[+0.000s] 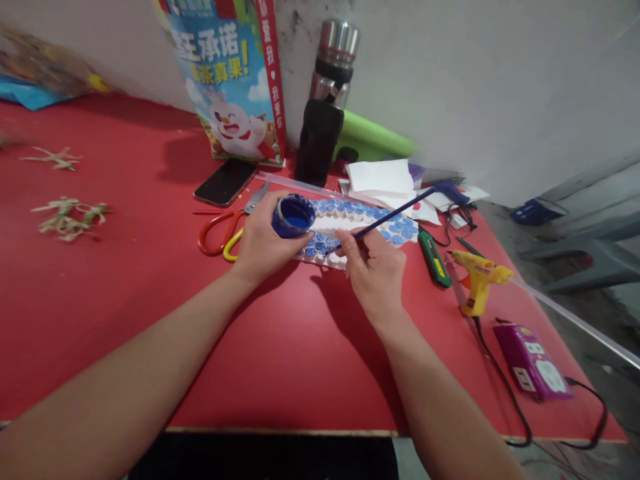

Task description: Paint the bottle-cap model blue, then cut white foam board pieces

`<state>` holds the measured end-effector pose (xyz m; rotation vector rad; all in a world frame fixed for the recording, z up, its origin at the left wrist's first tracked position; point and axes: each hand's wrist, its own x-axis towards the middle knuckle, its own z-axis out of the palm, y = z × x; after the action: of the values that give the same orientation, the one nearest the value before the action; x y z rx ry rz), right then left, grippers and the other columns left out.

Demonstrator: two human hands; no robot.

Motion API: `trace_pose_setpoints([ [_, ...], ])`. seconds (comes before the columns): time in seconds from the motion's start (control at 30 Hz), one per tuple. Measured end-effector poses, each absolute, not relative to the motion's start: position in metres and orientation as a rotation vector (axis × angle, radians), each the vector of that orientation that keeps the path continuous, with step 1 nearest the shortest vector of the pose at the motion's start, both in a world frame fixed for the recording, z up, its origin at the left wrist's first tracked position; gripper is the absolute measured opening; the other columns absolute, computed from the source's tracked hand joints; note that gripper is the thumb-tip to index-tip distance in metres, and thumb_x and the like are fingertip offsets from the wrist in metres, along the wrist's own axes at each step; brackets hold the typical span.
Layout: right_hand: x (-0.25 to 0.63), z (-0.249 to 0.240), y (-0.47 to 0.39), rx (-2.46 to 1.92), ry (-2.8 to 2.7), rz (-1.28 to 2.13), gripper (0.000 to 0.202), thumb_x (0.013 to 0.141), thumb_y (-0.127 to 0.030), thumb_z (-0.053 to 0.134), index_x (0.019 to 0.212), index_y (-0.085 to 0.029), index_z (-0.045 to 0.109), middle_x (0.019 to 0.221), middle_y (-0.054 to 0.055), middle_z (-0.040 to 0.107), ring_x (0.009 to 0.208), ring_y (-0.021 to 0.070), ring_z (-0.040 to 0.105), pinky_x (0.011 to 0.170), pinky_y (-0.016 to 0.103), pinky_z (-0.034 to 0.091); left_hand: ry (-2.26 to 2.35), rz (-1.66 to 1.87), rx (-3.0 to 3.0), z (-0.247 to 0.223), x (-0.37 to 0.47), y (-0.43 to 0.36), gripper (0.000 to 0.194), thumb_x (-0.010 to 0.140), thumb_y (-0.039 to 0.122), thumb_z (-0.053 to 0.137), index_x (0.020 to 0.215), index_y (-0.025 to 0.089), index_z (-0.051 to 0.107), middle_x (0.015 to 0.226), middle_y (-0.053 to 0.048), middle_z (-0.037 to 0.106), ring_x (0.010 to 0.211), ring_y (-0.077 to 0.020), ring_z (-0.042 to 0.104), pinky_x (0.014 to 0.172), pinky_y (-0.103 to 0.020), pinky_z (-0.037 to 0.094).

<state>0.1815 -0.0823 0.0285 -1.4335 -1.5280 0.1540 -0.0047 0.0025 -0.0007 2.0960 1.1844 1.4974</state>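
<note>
My left hand (263, 237) is wrapped round a small open jar of blue paint (294, 217), tilted so its inside shows. In my right hand (375, 267) is a thin dark blue brush (395, 213), pinched between thumb and fingers. Its tip points down and left at a long white piece (400, 230) covered in rows of small round shapes. Many of these rounds are blue; a few along the near edge are white. Both hands hide parts of the piece. Orange and yellow scissors (216, 233) lie just left of my left hand.
On the red table (300, 347) are a phone (226, 182), a printed bag (235, 80), a steel flask (336, 53), a black bottle (319, 140) and white papers (383, 179). Rightward lie a green cutter (434, 259), a yellow glue gun (479, 277) and a purple socket box (533, 363) with cables.
</note>
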Motion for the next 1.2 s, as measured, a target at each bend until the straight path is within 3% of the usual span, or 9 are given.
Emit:
trace_pose_setpoints([
  [0.23,0.1815,0.0262,-0.0786,-1.45,-1.601,0.085,0.047,0.104,-0.058,0.059,0.08,-0.019,0.068,0.06,-0.001,0.065,0.051,0.0115,0.056,0.057,0.027,0.039,1.176,1.495,2.108,0.0009,-0.0048,0.0011,0.056,0.071,0.028,0.091,0.118,0.023,0.061,0.116,-0.006,0.072,0.11,-0.0284,0.072,0.1,-0.044,0.059],
  [0.8,0.1814,0.0278,-0.0809,-1.446,-1.624,0.065,0.049,0.104,-0.061,0.057,0.082,-0.019,0.069,0.064,0.001,0.069,0.056,0.0127,0.058,0.059,0.028,0.039,1.168,1.519,2.069,0.0018,-0.0042,-0.0001,0.058,0.069,0.025,0.093,0.118,0.023,0.062,0.116,-0.005,0.073,0.11,-0.0276,0.072,0.1,-0.042,0.059],
  [1.07,0.178,0.0282,-0.0816,-1.411,-1.618,0.12,0.046,0.104,-0.059,0.059,0.083,-0.021,0.073,0.059,-0.001,0.064,0.056,0.0139,0.059,0.06,0.028,0.042,1.168,1.506,2.056,0.0027,-0.0038,-0.0003,0.056,0.07,0.029,0.092,0.118,0.023,0.062,0.116,-0.005,0.073,0.109,-0.0284,0.072,0.101,-0.043,0.059],
  [1.2,0.178,0.0283,-0.0819,-1.391,-1.62,0.106,0.04,0.103,-0.05,0.064,0.079,-0.02,0.072,0.058,-0.002,0.062,0.056,0.0133,0.058,0.06,0.028,0.042,1.157,1.507,2.026,0.0024,-0.0035,-0.0004,0.055,0.071,0.029,0.091,0.117,0.023,0.063,0.117,-0.006,0.073,0.11,-0.0286,0.071,0.101,-0.043,0.059],
])
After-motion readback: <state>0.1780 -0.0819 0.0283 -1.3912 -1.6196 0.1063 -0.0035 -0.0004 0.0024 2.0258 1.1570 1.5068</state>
